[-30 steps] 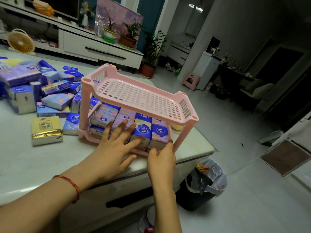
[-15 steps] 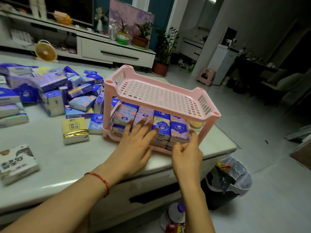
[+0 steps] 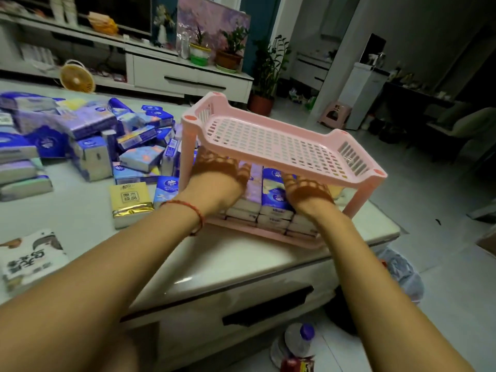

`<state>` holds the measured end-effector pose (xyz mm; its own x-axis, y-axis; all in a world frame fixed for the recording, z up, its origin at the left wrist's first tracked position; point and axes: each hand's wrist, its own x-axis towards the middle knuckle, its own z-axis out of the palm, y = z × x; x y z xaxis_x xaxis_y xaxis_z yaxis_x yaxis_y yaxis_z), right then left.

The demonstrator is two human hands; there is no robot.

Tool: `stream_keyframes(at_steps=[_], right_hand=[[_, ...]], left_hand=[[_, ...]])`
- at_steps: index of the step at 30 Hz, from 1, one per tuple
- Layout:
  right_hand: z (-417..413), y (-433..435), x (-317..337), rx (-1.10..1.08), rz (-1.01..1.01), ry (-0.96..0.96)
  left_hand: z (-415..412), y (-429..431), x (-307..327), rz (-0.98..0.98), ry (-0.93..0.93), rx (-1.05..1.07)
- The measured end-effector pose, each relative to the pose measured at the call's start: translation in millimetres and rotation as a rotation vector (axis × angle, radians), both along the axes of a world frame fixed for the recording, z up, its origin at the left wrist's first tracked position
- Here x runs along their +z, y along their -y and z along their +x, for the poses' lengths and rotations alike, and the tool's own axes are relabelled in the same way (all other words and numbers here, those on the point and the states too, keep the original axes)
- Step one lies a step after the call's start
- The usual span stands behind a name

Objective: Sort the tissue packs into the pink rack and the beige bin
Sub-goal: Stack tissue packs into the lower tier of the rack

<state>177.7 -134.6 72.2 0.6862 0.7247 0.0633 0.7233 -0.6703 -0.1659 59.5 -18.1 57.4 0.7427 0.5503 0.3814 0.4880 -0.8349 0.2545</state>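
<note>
The pink two-tier rack (image 3: 271,138) stands near the table's right front corner, and its top shelf is bare. Blue and purple tissue packs (image 3: 275,189) fill its lower tier in stacked rows. Both my hands reach into that lower tier and lie on top of the packs. My left hand (image 3: 216,186) rests on the left rows, my right hand (image 3: 308,198) on the right rows. Their fingers show only through the mesh of the top shelf. A heap of loose blue and purple packs (image 3: 91,135) lies to the left of the rack.
A yellow and gold pack (image 3: 128,202) and a white printed pack (image 3: 29,257) lie near the table's front left. The table edge (image 3: 268,275) runs just under my forearms. On the floor are a lined waste bin (image 3: 402,275) and a bottle (image 3: 302,342).
Both hands have moved forward from the rack's front edge into the lower tier, onto the tops of the packs. The camera has shifted, so the rack sits further right.
</note>
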Motion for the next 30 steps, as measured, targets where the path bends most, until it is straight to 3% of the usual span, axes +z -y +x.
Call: stream_keyframes(at_steps=[3,8,18,26,30], right_hand=[[12,-12,-3,0.025,-0.049,-0.059],[17,-21,-25,0.049,-0.174,0.06],[20,-24,-37,0.006,-0.147,0.091],[4,-20,-25,-0.022,-0.188,-0.027],[0,-19,-19,0.003,-0.139,-0.036]], left_hand=[[15,-14,1,-0.084,-0.13,-0.022],[19,-17,-11,-0.175,-0.29,-0.025],[17,-20,-16,-0.184,-0.289,-0.05],[21,-18,-15,-0.146,-0.445,-0.054],[23,-22,-7,-0.2,-0.398,-0.129]])
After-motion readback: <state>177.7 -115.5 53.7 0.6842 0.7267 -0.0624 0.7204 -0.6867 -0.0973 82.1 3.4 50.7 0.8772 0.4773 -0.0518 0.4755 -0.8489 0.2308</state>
